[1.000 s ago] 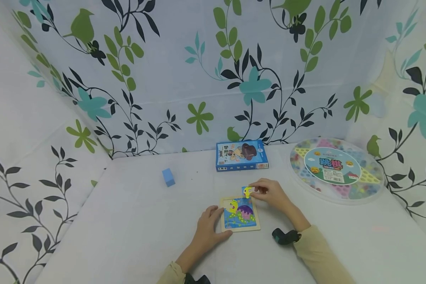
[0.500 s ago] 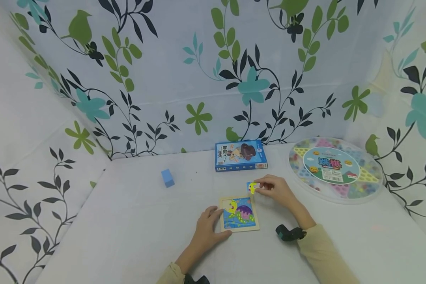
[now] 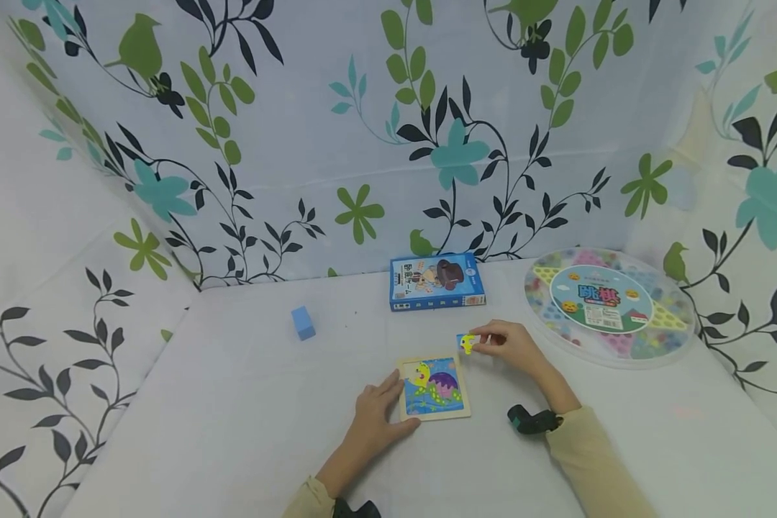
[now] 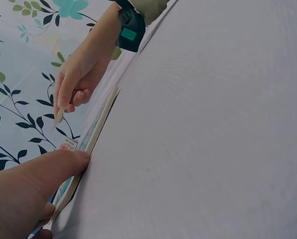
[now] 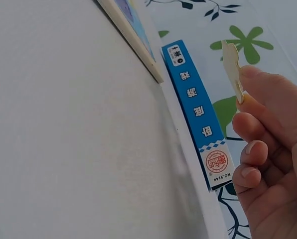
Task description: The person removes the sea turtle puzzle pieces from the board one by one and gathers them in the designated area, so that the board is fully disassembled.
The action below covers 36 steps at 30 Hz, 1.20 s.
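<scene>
While the left hand (image 3: 377, 416) steadies the wooden puzzle frame (image 3: 437, 416), the right hand (image 3: 508, 347) holds a puzzle piece (image 3: 466, 343) just beyond the frame's far right corner, raised and apart from it. Grip, right: thumb and forefinger nearly together, pinching the piece by one edge; the other three fingers curl below, as the right wrist view shows. Grip, left: thumb and fingers spread wide about the frame's near left corner, thumb touching the near rim, fingers at the left side. The piece's printed face, yellow on blue, shows in the head view; its shaped edge stands free of the fingers. Other items: a blue game box (image 3: 437, 273) lies beyond the frame, a round game case (image 3: 601, 298) farther off to its right, and a blue block (image 3: 303, 323) away to its left. Judgement on method: the edge pinch seems sound, since it leaves most of the print readable for comparison with the frame's picture. Turning the piece is probably best done clear of the frame, where it cannot snag the rim. Light left-hand pressure should suffice; a hard push could slide the frame. Whether the frame's picture has a gap cannot be told at this size.
</scene>
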Each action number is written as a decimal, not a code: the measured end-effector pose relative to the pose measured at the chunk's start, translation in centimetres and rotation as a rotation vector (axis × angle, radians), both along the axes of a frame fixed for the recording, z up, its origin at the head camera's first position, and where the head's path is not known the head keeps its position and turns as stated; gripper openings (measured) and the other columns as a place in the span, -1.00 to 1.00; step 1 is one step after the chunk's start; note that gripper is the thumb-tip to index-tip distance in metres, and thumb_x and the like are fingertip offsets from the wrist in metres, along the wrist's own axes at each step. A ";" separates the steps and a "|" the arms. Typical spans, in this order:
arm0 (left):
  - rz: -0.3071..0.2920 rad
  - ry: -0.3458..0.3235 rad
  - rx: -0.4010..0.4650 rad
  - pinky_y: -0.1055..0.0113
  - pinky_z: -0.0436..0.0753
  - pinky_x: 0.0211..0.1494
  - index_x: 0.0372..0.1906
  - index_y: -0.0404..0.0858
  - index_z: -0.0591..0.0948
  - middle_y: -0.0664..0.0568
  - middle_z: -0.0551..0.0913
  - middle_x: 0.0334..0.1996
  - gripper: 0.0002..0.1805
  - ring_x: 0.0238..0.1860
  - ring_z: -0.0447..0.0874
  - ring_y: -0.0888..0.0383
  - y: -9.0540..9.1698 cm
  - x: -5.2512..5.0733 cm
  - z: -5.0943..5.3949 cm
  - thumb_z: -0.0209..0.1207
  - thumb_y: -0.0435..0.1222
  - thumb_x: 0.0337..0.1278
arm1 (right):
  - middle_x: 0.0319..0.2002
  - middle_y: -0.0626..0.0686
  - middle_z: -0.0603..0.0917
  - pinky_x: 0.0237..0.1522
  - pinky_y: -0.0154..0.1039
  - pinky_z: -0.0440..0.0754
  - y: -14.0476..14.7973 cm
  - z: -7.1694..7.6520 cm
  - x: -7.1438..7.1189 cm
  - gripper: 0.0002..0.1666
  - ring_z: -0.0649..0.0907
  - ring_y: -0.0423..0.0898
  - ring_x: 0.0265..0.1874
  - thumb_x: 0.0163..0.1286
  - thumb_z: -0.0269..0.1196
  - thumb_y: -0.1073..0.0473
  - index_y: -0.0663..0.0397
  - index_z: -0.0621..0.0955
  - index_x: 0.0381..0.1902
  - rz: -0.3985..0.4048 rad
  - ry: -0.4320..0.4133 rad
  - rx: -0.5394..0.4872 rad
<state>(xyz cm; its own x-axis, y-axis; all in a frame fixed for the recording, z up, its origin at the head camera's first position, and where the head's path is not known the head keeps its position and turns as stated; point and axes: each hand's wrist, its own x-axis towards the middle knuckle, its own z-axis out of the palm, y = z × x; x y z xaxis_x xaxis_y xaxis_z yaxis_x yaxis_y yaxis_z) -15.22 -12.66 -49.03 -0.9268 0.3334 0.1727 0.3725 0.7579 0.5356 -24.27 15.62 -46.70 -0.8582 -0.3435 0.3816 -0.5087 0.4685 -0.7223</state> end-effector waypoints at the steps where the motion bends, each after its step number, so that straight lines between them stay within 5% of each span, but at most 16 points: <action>1: 0.001 0.007 -0.009 0.06 0.24 -0.01 0.15 -0.33 0.43 -0.01 0.30 0.23 -0.22 -0.11 0.32 0.08 0.0 0.0 0.1 0.23 0.11 -0.15 | -0.54 -0.13 0.50 -0.56 -0.37 0.33 0.1 0.0 0.0 -0.74 0.38 -0.20 -0.58 0.07 0.34 0.24 0.21 0.66 -0.25 0.002 -0.009 -0.005; 6: 0.008 0.031 -0.030 0.08 0.25 -0.08 0.13 -0.33 0.45 -0.01 0.37 0.18 -0.22 -0.21 0.30 0.15 0.0 0.0 0.1 0.25 0.11 -0.18 | -0.53 -0.09 0.51 -0.55 -0.37 0.33 0.5 -0.3 -0.1 -0.71 0.39 -0.17 -0.58 0.06 0.34 0.24 0.26 0.65 -0.23 0.013 -0.040 -0.021; 15: 0.003 0.049 0.012 0.03 0.23 -0.05 0.12 -0.35 0.45 -0.03 0.38 0.18 -0.22 -0.11 0.35 0.05 0.1 -0.1 -0.2 0.26 0.10 -0.18 | -0.56 -0.09 0.44 -0.52 -0.35 0.34 1.1 -1.2 -0.2 -0.69 0.39 -0.15 -0.55 0.08 0.34 0.17 0.21 0.65 -0.21 -0.008 -0.102 0.018; 36: 0.013 0.007 0.030 -0.03 0.15 0.04 0.15 -0.31 0.43 0.00 0.35 0.20 -0.22 0.01 0.32 0.00 0.0 0.0 -0.2 0.27 0.09 -0.19 | -0.58 -0.10 0.40 -0.52 -0.32 0.31 1.2 -1.9 -0.3 -0.70 0.36 -0.14 -0.57 0.04 0.36 0.16 0.19 0.67 -0.25 -0.035 -0.115 0.083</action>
<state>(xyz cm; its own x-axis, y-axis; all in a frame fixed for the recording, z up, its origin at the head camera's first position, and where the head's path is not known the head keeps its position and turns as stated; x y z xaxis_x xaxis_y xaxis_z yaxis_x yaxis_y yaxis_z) -15.24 -12.70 -49.19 -0.9297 0.3159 0.1895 0.3668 0.7462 0.5556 -24.56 16.83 -48.57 -0.9065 -0.3389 0.2517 -0.4073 0.5454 -0.7325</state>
